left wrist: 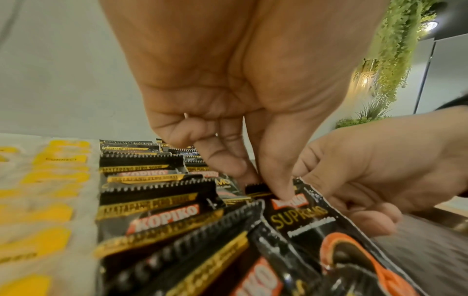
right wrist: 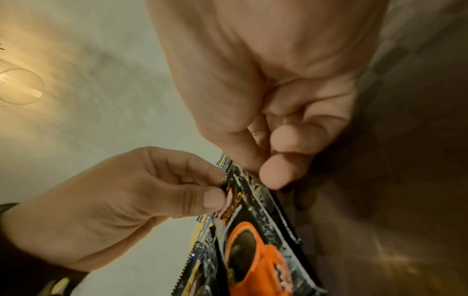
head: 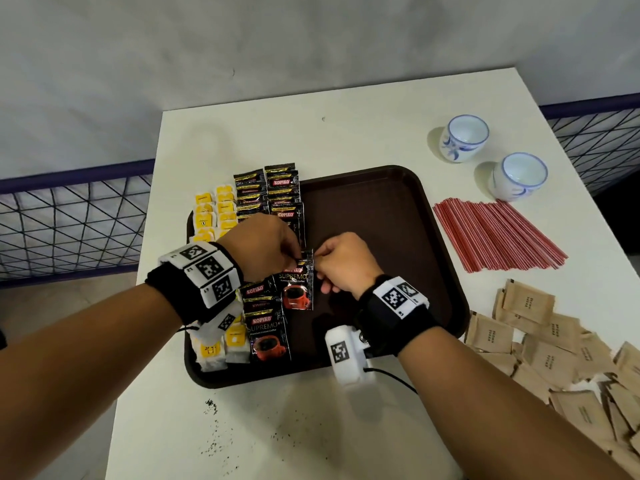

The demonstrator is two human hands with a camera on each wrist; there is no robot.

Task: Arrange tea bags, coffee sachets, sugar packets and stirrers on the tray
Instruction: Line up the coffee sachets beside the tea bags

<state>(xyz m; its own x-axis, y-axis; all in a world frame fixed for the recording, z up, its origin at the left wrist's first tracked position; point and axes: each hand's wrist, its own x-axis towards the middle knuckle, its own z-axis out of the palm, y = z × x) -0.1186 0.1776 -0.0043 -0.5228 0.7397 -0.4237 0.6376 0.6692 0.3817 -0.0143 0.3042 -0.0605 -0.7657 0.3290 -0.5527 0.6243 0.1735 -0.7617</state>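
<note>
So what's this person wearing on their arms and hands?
Both forearms are bare, with no sleeves or gloves. Each wrist carries a black strap: the left wrist band bears white blocks printed with black square markers, the right wrist band likewise, with a white marked camera unit and a thin black cable under it.

Bare tray point(head: 374, 237) floor is lying open rightward; coffee sachets point(head: 282, 192) and stirrers point(head: 495, 233) are flanking it.

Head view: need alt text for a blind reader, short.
Both hands, left hand and right hand, pinch the top edge of a black Kopiko coffee sachet over a brown tray already holding rows of coffee sachets and yellow tea bags. Red stirrers, brown sugar packets and two cups lie off the tray on the white table.
</note>
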